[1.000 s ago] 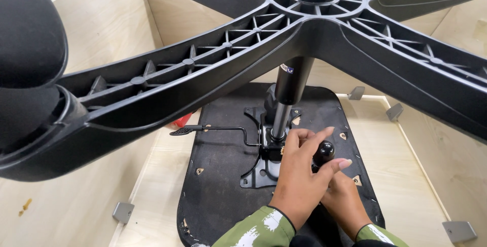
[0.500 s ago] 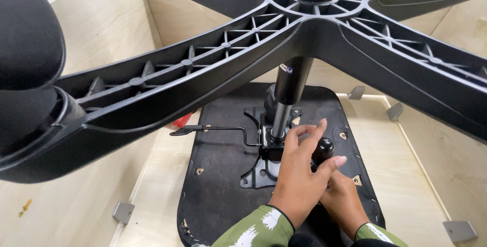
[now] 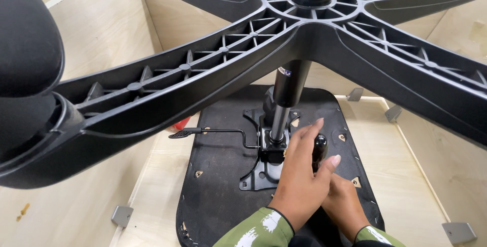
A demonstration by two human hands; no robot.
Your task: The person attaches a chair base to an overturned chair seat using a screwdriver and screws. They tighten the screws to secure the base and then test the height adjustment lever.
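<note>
An upturned office chair lies with its black seat underside facing up. A gas cylinder rises from the metal mechanism plate to the black five-arm star base overhead. My left hand cups a black knob beside the mechanism, fingers straight on its left and thumb on its right. My right hand sits curled just below the knob, partly covered by the left hand; what it holds is hidden. Both sleeves are green patterned.
A thin black lever sticks out left from the mechanism. A black caster wheel fills the left edge. The chair rests inside a light wooden tray with grey metal corner brackets. Something small and red shows under a base arm.
My left hand's fingers have drawn closer together around the knob. The right hand and the chair have stayed in place.
</note>
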